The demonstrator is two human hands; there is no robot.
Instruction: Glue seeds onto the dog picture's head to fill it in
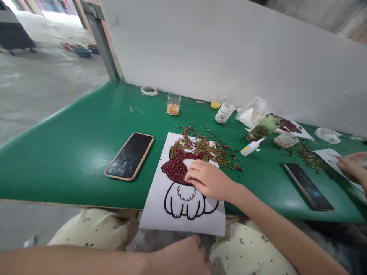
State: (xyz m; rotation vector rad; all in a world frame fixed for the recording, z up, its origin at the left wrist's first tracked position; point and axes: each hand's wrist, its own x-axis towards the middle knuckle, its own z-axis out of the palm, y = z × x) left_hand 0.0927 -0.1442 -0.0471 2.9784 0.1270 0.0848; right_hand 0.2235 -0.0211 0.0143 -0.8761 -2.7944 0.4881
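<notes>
A white sheet (160, 208) with a black-outlined animal drawing lies at the green table's near edge and hangs over it. The animal's head (174, 170) is filled with dark red beans. My right hand (208, 179) rests on the head with fingers curled and pinched; what they hold is too small to see. Loose red and green beans (213, 147) are heaped on the sheet's top and the table behind. My left hand (186, 258) is closed in a loose fist below the sheet's bottom edge, over my lap.
A dark phone (129, 156) lies left of the sheet, another phone (308, 186) right. Behind stand a cup of yellow grains (173, 104), a tipped cup (224, 113), a glue bottle (250, 147), bags and a tape roll (149, 90). Another person's hand (352, 166) works at far right.
</notes>
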